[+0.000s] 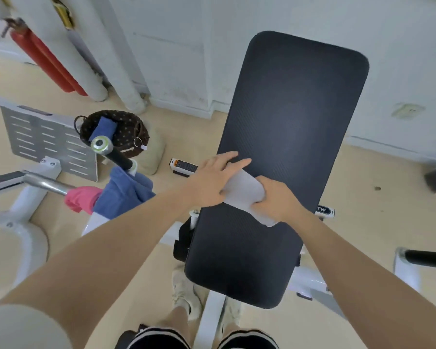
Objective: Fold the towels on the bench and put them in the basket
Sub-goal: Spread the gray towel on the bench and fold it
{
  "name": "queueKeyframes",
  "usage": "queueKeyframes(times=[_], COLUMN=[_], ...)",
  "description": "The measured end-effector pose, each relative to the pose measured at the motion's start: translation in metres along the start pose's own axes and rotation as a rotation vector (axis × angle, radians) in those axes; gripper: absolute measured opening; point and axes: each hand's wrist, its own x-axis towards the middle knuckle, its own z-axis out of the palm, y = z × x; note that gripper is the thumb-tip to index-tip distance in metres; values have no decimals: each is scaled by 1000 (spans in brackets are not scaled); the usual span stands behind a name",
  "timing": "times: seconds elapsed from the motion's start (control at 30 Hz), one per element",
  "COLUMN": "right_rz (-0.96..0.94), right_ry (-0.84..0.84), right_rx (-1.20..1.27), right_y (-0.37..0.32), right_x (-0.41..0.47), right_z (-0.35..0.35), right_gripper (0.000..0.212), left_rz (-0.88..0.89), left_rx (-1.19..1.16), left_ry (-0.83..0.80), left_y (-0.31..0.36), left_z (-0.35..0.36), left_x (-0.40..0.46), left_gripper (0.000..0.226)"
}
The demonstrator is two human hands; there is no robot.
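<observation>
A small white towel (244, 191) lies partly folded on the dark padded tabletop (292, 117), caught between both hands; the right hand (278, 199) has its fingers curled around the near right part of the cloth, gripping it, with a loose corner trailing out below and to the right of the wrist; the left hand (215, 178) lies flat with straight fingers pressing the towel's left edge down, fingertips pointing away across the padding; the two hands are just beside each other, the towel's bare middle showing between them. Well to the left of the left hand, down on the floor (186, 137), stands a dark dotted basket (126, 133) holding a folded blue towel (102, 128); nearer, left of the left forearm, a crumpled blue towel (126, 192) and a pink towel (82, 199) hang touching each other over a metal bar (45, 183) of a white exercise machine; a black handle with a shiny end cap (101, 144) rises just above the blue one, between it and the basket.
</observation>
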Motion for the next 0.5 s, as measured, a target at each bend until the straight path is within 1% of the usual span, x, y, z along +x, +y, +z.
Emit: queueKeyframes(times=[0.07,0.13,0.17,0.23,0.33,0.43,0.5], right_rz=[-83,-139,-178,-271,-381,-456,-470], right_ry=[8,-8,-25,-53,-18,-14,10], right_rx=[-133,-242,-276,-315,-295,-218,-105], right_y=[-24,-56,-74,-108,-154,-202,-237], right_x=[-9,-18,-24,-31,-28,-15,-3], right_z=[-18,-30,-34,-37,-34,-30,-22], right_gripper=[14,14,15,10,23,28,30], left_rz=[63,50,17,-57,-154,-209,-246], left_rx=[270,406,420,392,356,358,270], left_ry=[39,48,66,110,136,146,133], left_y=[17,25,23,11,-14,-51,-89], left_z=[-15,-28,-36,-56,-91,-122,-138], left_x=[-19,-40,-51,-71,-101,-132,-157], left_gripper=[88,95,97,93,85,65,53])
